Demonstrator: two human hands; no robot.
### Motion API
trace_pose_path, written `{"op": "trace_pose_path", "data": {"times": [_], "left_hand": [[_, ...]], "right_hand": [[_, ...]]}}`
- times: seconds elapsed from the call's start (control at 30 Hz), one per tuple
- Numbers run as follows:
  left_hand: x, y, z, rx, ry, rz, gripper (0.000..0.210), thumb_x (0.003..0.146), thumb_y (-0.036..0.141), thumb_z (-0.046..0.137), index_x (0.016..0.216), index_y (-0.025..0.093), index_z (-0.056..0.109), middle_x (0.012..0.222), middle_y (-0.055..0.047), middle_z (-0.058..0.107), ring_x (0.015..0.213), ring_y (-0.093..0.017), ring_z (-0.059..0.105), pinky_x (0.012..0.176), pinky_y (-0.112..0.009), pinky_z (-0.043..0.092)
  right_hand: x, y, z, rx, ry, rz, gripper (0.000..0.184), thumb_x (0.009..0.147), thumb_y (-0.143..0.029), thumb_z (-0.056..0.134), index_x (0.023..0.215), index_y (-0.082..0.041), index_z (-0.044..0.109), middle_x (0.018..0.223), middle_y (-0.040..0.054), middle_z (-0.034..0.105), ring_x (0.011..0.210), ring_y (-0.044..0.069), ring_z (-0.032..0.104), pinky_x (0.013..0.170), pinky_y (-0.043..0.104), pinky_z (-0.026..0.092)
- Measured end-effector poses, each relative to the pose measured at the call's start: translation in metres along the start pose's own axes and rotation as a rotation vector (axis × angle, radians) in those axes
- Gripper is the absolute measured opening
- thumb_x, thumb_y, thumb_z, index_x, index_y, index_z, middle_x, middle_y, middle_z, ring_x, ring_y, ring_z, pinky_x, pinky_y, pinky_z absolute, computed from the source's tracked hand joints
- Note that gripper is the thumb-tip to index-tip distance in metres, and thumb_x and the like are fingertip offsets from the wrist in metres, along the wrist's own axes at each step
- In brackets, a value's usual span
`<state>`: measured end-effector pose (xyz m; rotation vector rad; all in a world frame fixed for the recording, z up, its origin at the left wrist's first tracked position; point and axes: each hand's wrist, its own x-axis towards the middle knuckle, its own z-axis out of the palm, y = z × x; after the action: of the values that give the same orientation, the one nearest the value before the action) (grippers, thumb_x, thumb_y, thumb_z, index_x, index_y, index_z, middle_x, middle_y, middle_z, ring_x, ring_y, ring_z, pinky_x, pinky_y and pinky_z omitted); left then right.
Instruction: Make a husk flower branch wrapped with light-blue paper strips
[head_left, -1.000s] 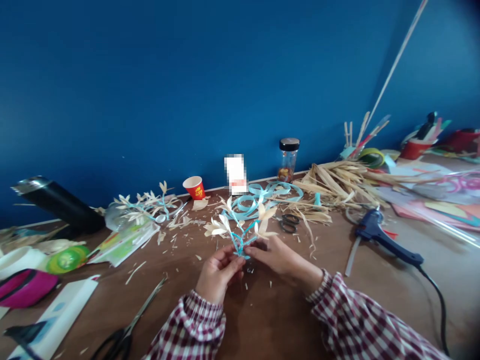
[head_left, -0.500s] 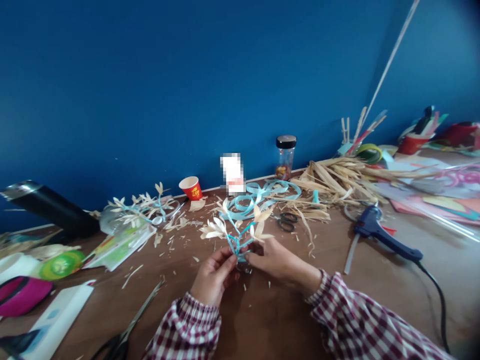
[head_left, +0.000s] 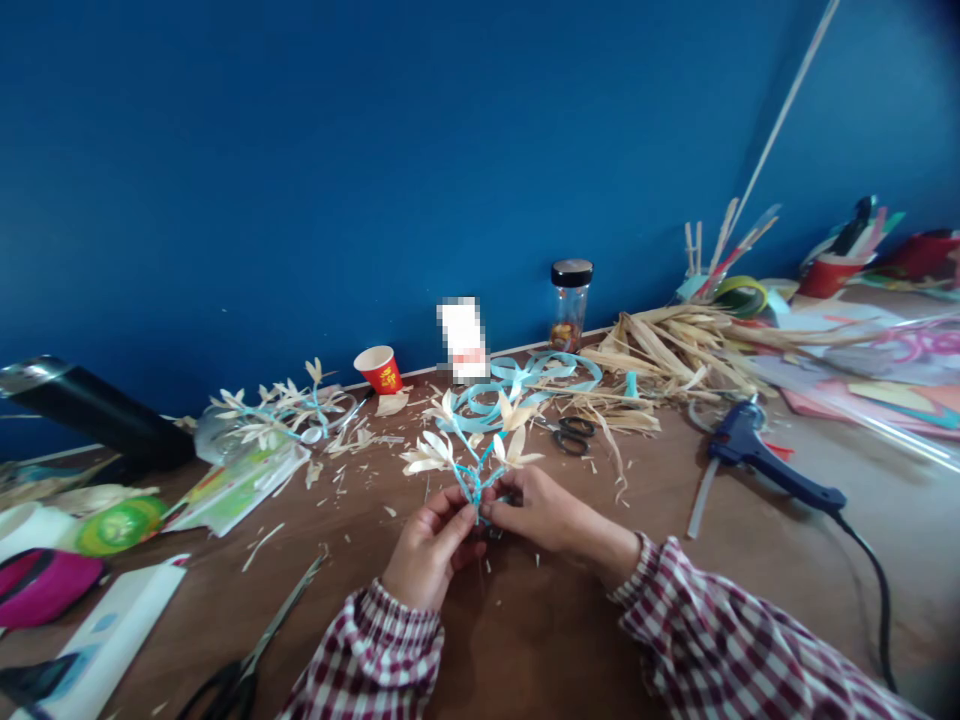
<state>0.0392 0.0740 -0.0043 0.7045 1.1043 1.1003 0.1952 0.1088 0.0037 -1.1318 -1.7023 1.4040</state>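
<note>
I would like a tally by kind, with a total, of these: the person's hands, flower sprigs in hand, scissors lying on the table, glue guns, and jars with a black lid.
Hands: 2 (left hand, right hand)
Flower sprig in hand: 1
Scissors: 2 (near pair, far pair)
Glue gun: 1
Black-lidded jar: 1
Total: 7

The brown table (head_left: 555, 640) carries 2 pairs of scissors (head_left: 247, 672), a glue gun (head_left: 780, 476), dry husks (head_left: 675, 345), ribbon (head_left: 517, 378).

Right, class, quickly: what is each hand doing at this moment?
Left hand: closed, pinching the blue stems of the pale-petalled flower spray at their base.
Right hand: fingers curled in at the same base.
</note>
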Motion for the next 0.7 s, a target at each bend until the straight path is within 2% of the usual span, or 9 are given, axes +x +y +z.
{"op": "trace_pose_path", "data": {"times": [0.2,0.33,0.43,0.7], "left_hand": [[0.002,0.001,-0.002,-0.037,0.03,0.009,0.033,0.054,0.028,0.083,0.081,0.015,0.068,0.074,-0.002,0.069,0.062,-0.011,0.062,0.055,-0.021,0.054],[0.003,0.002,-0.002,-0.017,0.009,-0.052,0.041,0.051,0.026,0.085,0.087,0.015,0.07,0.084,-0.005,0.07,0.065,-0.011,0.062,0.054,-0.019,0.054],[0.002,0.003,-0.004,-0.009,-0.031,-0.075,0.038,0.053,0.027,0.084,0.087,0.015,0.072,0.087,-0.007,0.07,0.066,-0.011,0.062,0.054,-0.017,0.053],[0.004,0.003,-0.013,-0.082,0.009,-0.071,0.027,0.055,0.024,0.083,0.079,0.017,0.071,0.074,0.0,0.067,0.061,-0.009,0.061,0.056,-0.019,0.054]], "right_hand": [[0.001,0.006,0.004,0.052,-0.022,-0.06,0.004,0.067,-0.013,0.059,0.069,-0.015,0.062,0.06,-0.0035,0.057,0.054,0.008,0.047,0.05,0.019,0.036],[0.002,0.01,0.006,0.069,-0.05,-0.068,0.007,0.068,-0.013,0.059,0.073,-0.015,0.063,0.064,-0.0021,0.059,0.057,0.01,0.049,0.051,0.02,0.037],[0.001,0.007,0.003,0.067,-0.082,-0.026,0.004,0.07,-0.017,0.06,0.071,-0.015,0.063,0.061,-0.0019,0.058,0.056,0.01,0.048,0.05,0.02,0.036],[0.002,0.006,-0.005,0.045,-0.064,-0.057,0.009,0.074,-0.023,0.061,0.07,-0.015,0.062,0.064,-0.0015,0.059,0.06,0.01,0.05,0.057,0.022,0.039]]}}
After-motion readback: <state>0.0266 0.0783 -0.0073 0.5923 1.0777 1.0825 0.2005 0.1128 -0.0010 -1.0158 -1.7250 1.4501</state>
